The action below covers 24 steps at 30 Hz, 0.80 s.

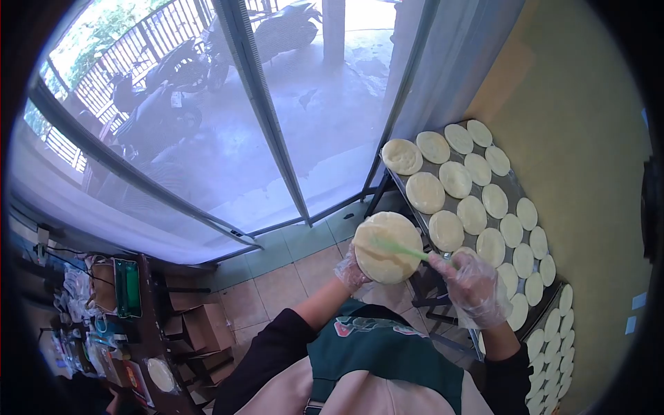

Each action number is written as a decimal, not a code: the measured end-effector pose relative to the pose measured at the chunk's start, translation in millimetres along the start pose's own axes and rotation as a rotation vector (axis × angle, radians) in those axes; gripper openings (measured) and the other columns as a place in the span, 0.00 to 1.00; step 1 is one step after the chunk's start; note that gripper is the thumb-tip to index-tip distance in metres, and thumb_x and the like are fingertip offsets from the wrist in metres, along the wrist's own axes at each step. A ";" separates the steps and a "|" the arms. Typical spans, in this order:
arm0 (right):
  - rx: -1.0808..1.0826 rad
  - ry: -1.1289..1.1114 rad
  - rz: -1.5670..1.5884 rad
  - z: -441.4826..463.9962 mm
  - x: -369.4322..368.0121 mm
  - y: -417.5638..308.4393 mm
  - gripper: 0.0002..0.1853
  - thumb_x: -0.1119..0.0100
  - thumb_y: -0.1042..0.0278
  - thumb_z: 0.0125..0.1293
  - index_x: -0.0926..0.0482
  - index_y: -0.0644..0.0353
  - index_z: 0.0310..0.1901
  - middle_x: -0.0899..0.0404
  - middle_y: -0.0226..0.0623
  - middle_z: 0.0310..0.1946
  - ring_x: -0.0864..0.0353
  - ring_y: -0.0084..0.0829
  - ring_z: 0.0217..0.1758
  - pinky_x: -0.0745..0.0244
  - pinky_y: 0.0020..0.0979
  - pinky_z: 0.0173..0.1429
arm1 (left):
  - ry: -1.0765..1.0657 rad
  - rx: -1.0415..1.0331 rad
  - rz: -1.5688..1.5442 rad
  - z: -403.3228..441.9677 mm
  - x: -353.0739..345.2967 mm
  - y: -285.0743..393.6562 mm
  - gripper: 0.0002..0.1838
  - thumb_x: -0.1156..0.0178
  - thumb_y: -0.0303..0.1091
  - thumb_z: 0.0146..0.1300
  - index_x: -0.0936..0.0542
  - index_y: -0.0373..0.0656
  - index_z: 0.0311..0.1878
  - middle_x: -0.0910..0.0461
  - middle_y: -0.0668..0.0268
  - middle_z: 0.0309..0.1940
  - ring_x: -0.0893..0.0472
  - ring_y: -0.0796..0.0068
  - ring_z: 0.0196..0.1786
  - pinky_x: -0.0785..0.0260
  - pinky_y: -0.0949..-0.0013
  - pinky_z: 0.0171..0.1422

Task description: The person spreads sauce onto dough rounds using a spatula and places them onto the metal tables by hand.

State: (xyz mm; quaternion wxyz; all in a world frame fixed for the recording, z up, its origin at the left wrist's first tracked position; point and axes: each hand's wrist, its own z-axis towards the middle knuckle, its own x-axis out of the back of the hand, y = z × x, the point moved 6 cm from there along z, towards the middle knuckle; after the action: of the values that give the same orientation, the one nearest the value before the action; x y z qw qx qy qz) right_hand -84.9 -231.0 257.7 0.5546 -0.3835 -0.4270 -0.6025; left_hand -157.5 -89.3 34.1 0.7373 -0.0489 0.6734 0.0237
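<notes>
My left hand (353, 270), in a clear plastic glove, holds a round pale dough disc (384, 266) by its lower left edge, in front of my body. My right hand (474, 287), also gloved, is closed around the handle of a light green utensil (401, 247). The utensil's far end lies over the disc's face and is blurred, so its shape is unclear. Just right of the disc, a dark tray (508, 180) bears rows of similar round discs, such as the one at its upper left corner (402, 157).
More discs (552, 324) lie on a second surface at lower right. A cluttered dark table (149, 332) stands at left, with a green container (128, 288) and cardboard boxes (206, 328) nearby. Glass doors with metal frames (266, 111) are ahead, a wall (588, 173) at right.
</notes>
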 end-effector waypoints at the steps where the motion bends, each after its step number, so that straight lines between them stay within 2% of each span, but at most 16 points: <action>1: -0.008 -0.003 0.000 -2.1 -1.9 -1.8 0.29 0.36 0.77 0.57 0.19 0.37 0.60 0.31 0.31 0.27 0.25 0.34 0.27 0.31 0.37 0.26 | 0.003 0.007 -0.002 5.1 -3.0 2.4 0.33 0.56 0.56 0.76 0.39 0.50 0.78 0.39 0.59 0.78 0.37 0.58 0.78 0.43 0.43 0.79; 4: -0.045 -0.048 0.046 -13.7 -11.0 -0.5 0.29 0.35 0.77 0.56 0.19 0.36 0.60 0.30 0.31 0.28 0.25 0.34 0.27 0.31 0.37 0.26 | 0.003 -0.012 -0.012 22.4 -2.3 7.8 0.34 0.51 0.55 0.75 0.39 0.50 0.78 0.38 0.61 0.77 0.36 0.61 0.77 0.42 0.47 0.80; 6: -0.053 -0.009 0.024 -28.8 -9.9 9.3 0.29 0.35 0.77 0.56 0.19 0.35 0.59 0.28 0.32 0.29 0.24 0.34 0.27 0.31 0.37 0.26 | 0.118 -0.405 1.060 26.8 4.3 30.7 0.34 0.48 0.56 0.73 0.39 0.51 0.77 0.35 0.62 0.75 0.33 0.65 0.75 0.39 0.52 0.79; 10: -0.152 -0.075 -0.067 -38.9 1.4 25.4 0.28 0.36 0.74 0.59 0.20 0.35 0.61 0.30 0.30 0.28 0.25 0.33 0.27 0.31 0.37 0.27 | 0.166 -0.461 1.045 33.7 19.9 49.9 0.34 0.42 0.53 0.71 0.36 0.51 0.75 0.31 0.63 0.72 0.29 0.65 0.72 0.36 0.55 0.78; 13: -0.209 0.010 -0.052 -33.6 -4.6 19.9 0.28 0.36 0.75 0.58 0.19 0.34 0.60 0.30 0.30 0.27 0.25 0.33 0.26 0.31 0.37 0.27 | 0.188 -0.487 1.041 38.3 26.6 58.2 0.34 0.38 0.50 0.69 0.34 0.50 0.74 0.28 0.63 0.70 0.26 0.66 0.70 0.35 0.57 0.77; 15: -0.193 -0.001 -0.021 -33.9 -13.6 13.1 0.27 0.33 0.74 0.56 0.18 0.36 0.58 0.28 0.31 0.29 0.26 0.34 0.25 0.32 0.37 0.27 | 0.083 -0.467 0.270 38.2 33.1 59.1 0.29 0.61 0.54 0.76 0.34 0.49 0.73 0.27 0.57 0.69 0.24 0.53 0.68 0.30 0.40 0.70; 16: -0.197 0.001 -0.020 -39.4 -13.7 15.5 0.27 0.33 0.74 0.56 0.18 0.36 0.58 0.28 0.31 0.29 0.26 0.34 0.25 0.32 0.37 0.27 | 0.084 -0.463 0.273 40.6 31.5 59.5 0.29 0.61 0.54 0.76 0.34 0.49 0.73 0.27 0.57 0.69 0.24 0.53 0.68 0.30 0.40 0.70; 18: -0.233 -0.013 -0.072 -53.9 -13.2 29.3 0.29 0.34 0.76 0.57 0.19 0.35 0.60 0.27 0.31 0.30 0.25 0.34 0.27 0.31 0.37 0.28 | 0.244 -0.573 1.037 43.4 18.8 65.4 0.30 0.62 0.56 0.76 0.33 0.50 0.73 0.27 0.58 0.69 0.24 0.52 0.67 0.30 0.39 0.70; 19: -0.234 -0.016 -0.070 -55.6 -13.0 33.0 0.29 0.34 0.76 0.57 0.19 0.35 0.60 0.27 0.31 0.30 0.25 0.34 0.27 0.31 0.37 0.28 | 0.247 -0.571 1.035 45.1 8.1 67.2 0.30 0.62 0.56 0.76 0.33 0.50 0.73 0.27 0.58 0.69 0.24 0.52 0.67 0.30 0.39 0.70; 21: -0.286 0.054 -0.050 -56.9 -7.5 40.5 0.30 0.36 0.77 0.58 0.20 0.35 0.62 0.27 0.31 0.30 0.24 0.34 0.28 0.30 0.36 0.29 | 0.144 -0.381 -0.026 53.6 5.8 61.4 0.30 0.63 0.58 0.76 0.32 0.51 0.72 0.26 0.59 0.68 0.24 0.51 0.67 0.31 0.37 0.69; 24: -0.284 0.057 -0.042 -30.0 -12.3 25.3 0.29 0.36 0.76 0.58 0.20 0.36 0.62 0.26 0.32 0.31 0.24 0.34 0.28 0.29 0.36 0.30 | 0.101 -0.357 -0.053 62.0 12.4 60.5 0.30 0.63 0.58 0.76 0.32 0.52 0.72 0.27 0.60 0.69 0.25 0.51 0.67 0.31 0.37 0.70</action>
State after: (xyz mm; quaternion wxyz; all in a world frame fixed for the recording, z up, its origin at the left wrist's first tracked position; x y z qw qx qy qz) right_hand -58.2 -255.5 238.2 0.4938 -0.4319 -0.3296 -0.6790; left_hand -101.0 -23.1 24.7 0.6824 -0.1977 0.6932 0.1211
